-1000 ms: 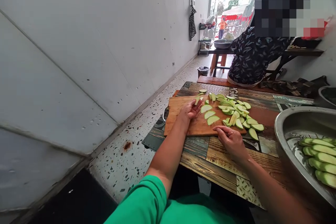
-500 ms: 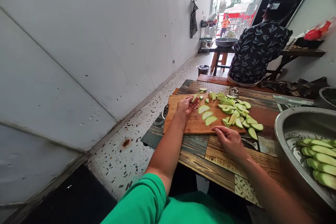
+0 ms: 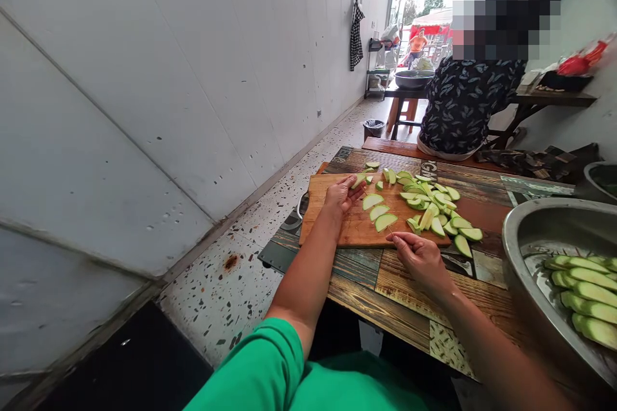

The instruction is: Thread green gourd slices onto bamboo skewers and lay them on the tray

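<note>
My right hand (image 3: 418,258) pinches the near end of a thin skewer (image 3: 391,232) at the front edge of the wooden cutting board (image 3: 321,205). Three half-moon zucchini slices are threaded along it, the middle one (image 3: 379,212) slightly apart from the others. Beside the skewer's far end is my left hand (image 3: 343,194), palm turned up, with a pale green zucchini slice (image 3: 358,180) between thumb and fingers. A loose heap of cut zucchini slices (image 3: 427,196) covers the board's right side and spills onto the table.
A large metal basin (image 3: 518,231) with rows of zucchini slices (image 3: 595,292) stands at the table's right. Across the table (image 3: 357,265), a person in a dark patterned shirt (image 3: 463,106) sits facing away on a bench (image 3: 400,148). A white wall (image 3: 193,77) runs along the left.
Both hands hold nearly the same pose; the skewer and its slices have shifted very slightly left in view. The seated person's upper body has moved a little.
</note>
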The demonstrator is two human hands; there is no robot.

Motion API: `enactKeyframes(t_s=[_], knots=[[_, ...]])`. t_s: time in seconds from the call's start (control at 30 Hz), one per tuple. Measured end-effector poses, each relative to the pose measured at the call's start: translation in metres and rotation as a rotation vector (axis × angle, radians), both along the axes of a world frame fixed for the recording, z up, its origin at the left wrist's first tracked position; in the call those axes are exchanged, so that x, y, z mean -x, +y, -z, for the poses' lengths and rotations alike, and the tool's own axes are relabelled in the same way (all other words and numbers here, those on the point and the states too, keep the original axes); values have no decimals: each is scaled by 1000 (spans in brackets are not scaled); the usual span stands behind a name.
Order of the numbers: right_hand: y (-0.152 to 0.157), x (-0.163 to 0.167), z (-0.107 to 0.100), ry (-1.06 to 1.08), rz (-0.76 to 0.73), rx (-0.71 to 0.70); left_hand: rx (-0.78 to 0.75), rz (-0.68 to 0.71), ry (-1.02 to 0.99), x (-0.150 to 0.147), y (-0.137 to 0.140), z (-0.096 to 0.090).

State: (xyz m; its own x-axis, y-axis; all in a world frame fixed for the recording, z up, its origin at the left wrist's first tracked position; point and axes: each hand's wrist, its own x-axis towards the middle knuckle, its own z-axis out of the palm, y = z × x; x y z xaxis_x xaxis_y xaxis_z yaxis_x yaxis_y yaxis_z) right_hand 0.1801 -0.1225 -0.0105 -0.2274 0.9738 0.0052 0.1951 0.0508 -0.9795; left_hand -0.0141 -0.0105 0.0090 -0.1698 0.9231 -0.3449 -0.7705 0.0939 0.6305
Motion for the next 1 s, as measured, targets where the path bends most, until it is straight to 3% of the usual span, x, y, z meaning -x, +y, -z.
enactKeyframes(t_s=[0.2,1.0], knots=[[2,-2,7,6,-13,-4,-56,3,31,1,2,4],[0,-4,9,25,-24,10,-7,17,80,1,0,0]])
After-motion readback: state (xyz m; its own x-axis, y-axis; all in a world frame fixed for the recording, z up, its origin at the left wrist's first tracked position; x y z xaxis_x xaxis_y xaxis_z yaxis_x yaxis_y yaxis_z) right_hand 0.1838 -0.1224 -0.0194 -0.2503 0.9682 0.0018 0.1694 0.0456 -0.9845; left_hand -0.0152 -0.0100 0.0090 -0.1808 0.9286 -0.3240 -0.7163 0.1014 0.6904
